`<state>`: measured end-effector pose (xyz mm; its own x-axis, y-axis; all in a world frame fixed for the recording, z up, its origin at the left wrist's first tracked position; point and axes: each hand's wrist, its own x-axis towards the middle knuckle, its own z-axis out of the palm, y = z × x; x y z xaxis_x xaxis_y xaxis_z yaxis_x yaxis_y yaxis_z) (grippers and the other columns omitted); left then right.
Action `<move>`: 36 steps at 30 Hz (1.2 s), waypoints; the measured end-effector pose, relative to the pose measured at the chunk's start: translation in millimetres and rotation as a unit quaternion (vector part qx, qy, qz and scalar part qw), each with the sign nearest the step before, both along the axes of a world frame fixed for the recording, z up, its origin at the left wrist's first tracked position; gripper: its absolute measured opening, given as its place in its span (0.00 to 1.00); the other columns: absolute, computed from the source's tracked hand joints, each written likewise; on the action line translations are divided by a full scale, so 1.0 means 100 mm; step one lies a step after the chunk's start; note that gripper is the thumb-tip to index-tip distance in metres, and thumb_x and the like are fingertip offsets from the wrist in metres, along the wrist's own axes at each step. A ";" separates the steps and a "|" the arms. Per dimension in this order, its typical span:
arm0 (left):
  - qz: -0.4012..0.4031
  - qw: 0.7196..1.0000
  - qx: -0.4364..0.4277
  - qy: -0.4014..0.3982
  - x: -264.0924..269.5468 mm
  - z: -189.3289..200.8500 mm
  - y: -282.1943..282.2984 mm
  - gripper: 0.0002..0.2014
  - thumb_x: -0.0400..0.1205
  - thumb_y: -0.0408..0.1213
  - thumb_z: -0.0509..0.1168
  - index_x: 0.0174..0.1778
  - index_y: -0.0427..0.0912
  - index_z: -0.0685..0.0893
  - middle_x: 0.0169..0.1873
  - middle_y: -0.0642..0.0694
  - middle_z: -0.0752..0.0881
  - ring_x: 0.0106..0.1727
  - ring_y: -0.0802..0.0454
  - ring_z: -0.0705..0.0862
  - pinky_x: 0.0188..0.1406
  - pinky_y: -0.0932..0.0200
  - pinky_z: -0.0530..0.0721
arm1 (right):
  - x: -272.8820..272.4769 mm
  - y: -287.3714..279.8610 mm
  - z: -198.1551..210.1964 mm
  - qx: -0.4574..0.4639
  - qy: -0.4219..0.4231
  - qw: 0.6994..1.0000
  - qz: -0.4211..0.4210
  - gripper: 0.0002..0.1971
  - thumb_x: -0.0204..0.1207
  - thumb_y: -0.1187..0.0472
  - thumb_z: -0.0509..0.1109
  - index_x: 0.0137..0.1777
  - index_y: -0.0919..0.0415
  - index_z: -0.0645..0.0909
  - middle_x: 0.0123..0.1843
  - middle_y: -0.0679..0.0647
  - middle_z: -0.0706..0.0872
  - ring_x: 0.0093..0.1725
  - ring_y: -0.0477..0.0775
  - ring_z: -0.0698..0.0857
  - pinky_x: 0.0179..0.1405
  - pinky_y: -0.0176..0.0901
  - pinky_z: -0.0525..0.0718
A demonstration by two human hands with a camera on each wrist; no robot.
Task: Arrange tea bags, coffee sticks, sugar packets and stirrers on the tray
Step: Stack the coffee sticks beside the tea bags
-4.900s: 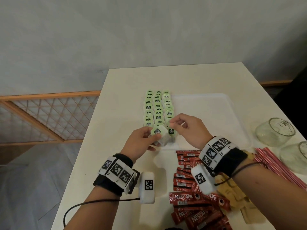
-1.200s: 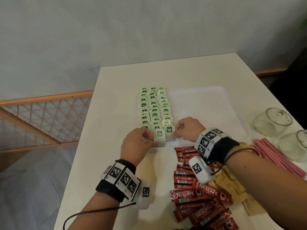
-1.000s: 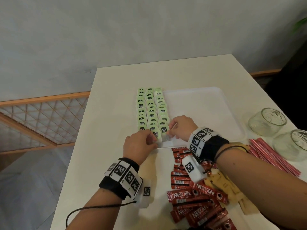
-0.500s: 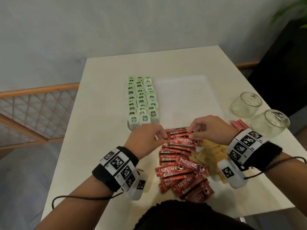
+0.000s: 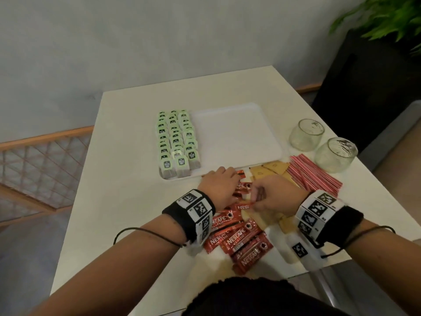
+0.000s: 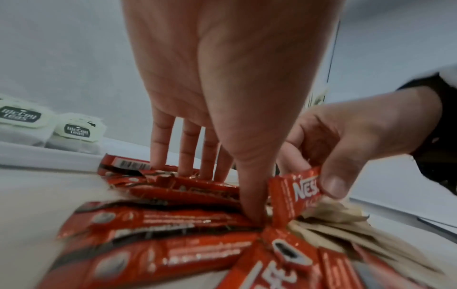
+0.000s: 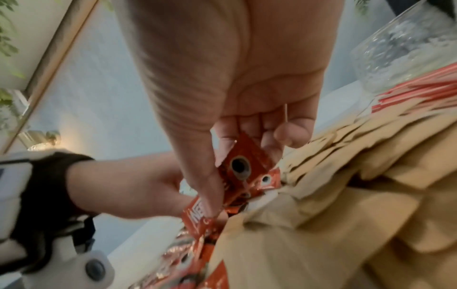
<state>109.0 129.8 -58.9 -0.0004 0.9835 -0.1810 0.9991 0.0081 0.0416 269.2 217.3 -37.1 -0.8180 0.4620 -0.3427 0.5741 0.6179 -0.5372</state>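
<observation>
From the head view, the coffee sticks (image 5: pixel 237 238) lie heaped on the table just this side of the tray (image 5: pixel 237 133), long axes mostly across me; my right hand (image 5: pixel 273 197) is nearer the one being lifted. At the left wrist, my left hand (image 6: pixel 217 78) has fingers spread and straight, pressing the pile. At the right wrist, thumb and fingers pinch one stick (image 7: pixel 237 168) beside the sugar packets (image 7: pixel 346 195).
</observation>
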 end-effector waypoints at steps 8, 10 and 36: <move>0.025 0.999 -0.031 -0.016 -0.01 -0.11 0.03 0.23 0.86 0.49 0.61 0.73 0.39 0.69 0.70 0.42 0.75 0.70 0.42 0.75 0.63 0.47 0.76 | 0.24 0.12 0.04 -0.005 0.020 0.998 -0.056 0.10 0.67 0.55 0.83 0.39 0.53 0.83 0.38 0.43 0.86 0.37 0.36 0.82 0.36 0.28 0.74; 0.026 0.999 -0.035 -0.002 -0.01 -0.12 0.02 0.19 0.88 0.42 0.60 0.72 0.38 0.69 0.69 0.41 0.75 0.69 0.42 0.75 0.62 0.48 0.76 | 0.27 0.12 0.05 -0.007 0.030 0.998 -0.061 0.09 0.68 0.56 0.82 0.40 0.55 0.83 0.39 0.44 0.86 0.38 0.37 0.82 0.37 0.28 0.75; -0.051 0.995 -0.005 0.081 -0.08 0.25 -0.02 0.19 0.89 0.32 0.51 0.78 0.41 0.63 0.57 0.41 0.80 0.55 0.40 0.82 0.38 0.52 0.71 | 0.01 0.38 0.04 -0.223 0.297 0.923 -0.100 0.03 0.74 0.68 0.76 0.44 0.67 0.84 0.65 0.51 0.85 0.51 0.63 0.88 0.46 0.48 0.90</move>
